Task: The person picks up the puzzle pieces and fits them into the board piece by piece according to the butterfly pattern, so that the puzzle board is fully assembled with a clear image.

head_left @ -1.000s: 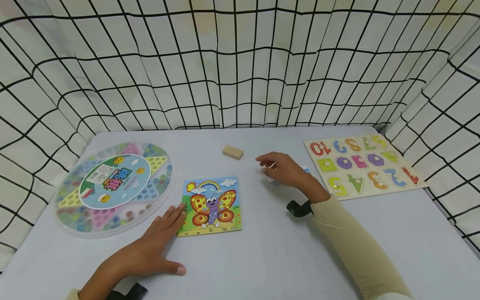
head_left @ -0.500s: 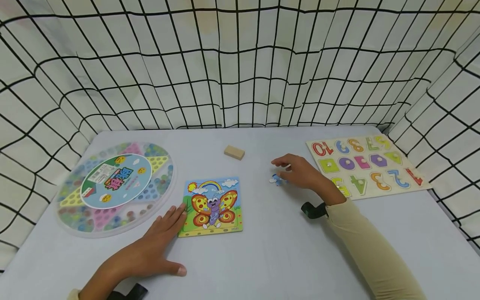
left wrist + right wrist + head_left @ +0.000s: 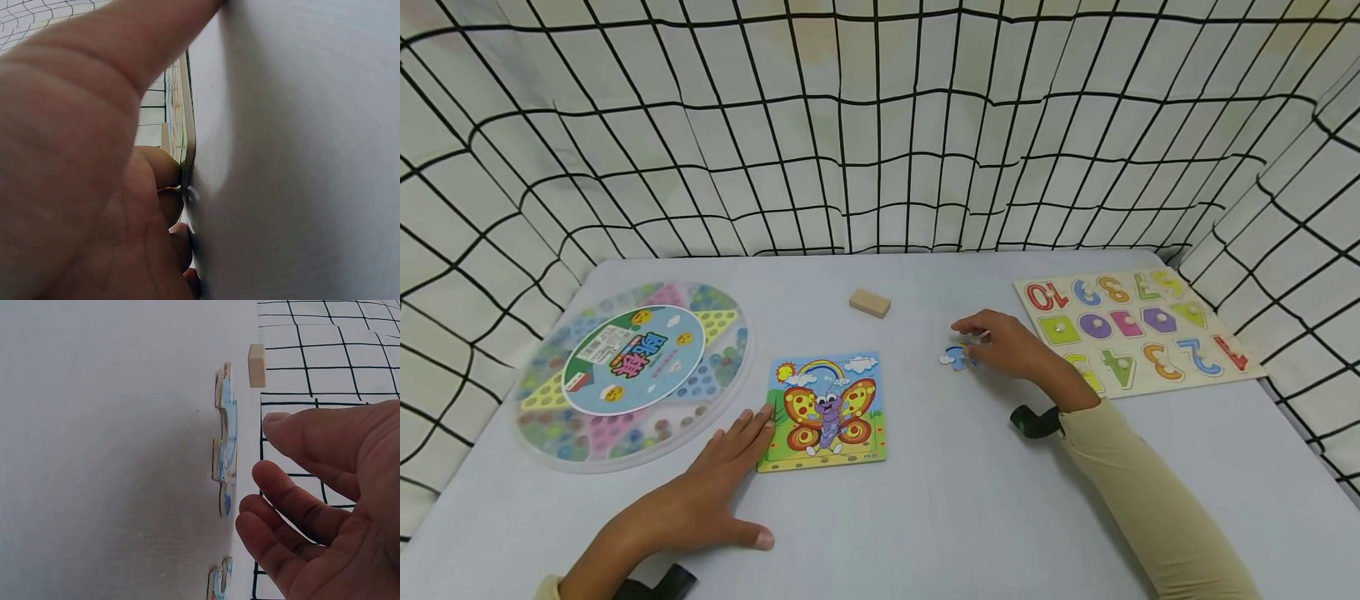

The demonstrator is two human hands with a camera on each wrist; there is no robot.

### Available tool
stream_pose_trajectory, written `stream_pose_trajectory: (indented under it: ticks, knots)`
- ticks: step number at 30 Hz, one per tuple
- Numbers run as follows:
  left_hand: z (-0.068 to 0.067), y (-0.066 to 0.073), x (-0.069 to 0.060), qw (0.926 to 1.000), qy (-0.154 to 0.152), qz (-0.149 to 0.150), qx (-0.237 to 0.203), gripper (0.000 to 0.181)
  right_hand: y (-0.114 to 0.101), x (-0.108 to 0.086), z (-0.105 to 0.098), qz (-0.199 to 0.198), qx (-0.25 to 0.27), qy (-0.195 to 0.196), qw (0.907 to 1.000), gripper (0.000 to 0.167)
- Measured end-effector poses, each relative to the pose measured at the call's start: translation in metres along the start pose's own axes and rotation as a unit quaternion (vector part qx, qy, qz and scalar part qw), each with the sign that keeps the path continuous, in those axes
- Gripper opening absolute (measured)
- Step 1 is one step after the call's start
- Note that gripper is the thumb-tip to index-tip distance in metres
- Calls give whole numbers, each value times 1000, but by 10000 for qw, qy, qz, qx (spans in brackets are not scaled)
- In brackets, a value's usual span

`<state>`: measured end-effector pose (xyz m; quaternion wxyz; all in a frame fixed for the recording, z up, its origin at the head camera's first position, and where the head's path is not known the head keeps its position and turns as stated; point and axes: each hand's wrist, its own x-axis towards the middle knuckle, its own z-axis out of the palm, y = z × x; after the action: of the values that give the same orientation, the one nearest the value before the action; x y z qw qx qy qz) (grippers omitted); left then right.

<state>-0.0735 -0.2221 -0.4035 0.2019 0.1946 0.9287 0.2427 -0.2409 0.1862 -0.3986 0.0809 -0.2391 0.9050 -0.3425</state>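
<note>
A butterfly jigsaw puzzle (image 3: 827,417) lies flat in the middle of the table. My left hand (image 3: 711,483) rests on the table with its fingers outstretched, fingertips touching the puzzle's left edge. To the right, my right hand (image 3: 1003,346) hovers just above a small blue-and-white jigsaw piece (image 3: 953,358), partly covering it from the head camera. In the right wrist view its fingers are loosely bent, with nothing between them. Jigsaw pieces (image 3: 226,450) lie below the fingers there, and another piece (image 3: 219,582) shows at the bottom edge.
At the left lies a round Chinese checkers set (image 3: 632,379) with coloured marbles. A plain wooden block (image 3: 870,303) sits behind the puzzle. A wooden number-and-shape board (image 3: 1138,333) occupies the far right. Black netting (image 3: 872,133) over white cloth encloses the back and sides.
My right hand has moved to the right, bringing the blue-and-white jigsaw piece into sight beneath its fingers. My left hand has stayed at the puzzle's edge.
</note>
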Motion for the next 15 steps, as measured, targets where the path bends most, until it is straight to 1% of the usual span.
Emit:
stream_pose_trajectory:
  ticks: [5, 11, 15]
  knots:
    - [0, 0, 0, 10000, -13, 0, -5, 127, 0, 0, 0, 73, -35, -74, 9999, 39]
    - [0, 0, 1, 10000, -36, -17, 17, 127, 0, -1, 0, 13, -166, -61, 9998, 39]
    - [1, -1, 1, 9999, -35, -81, 51, 129, 0, -2, 0, -5, -260, -34, 9997, 39]
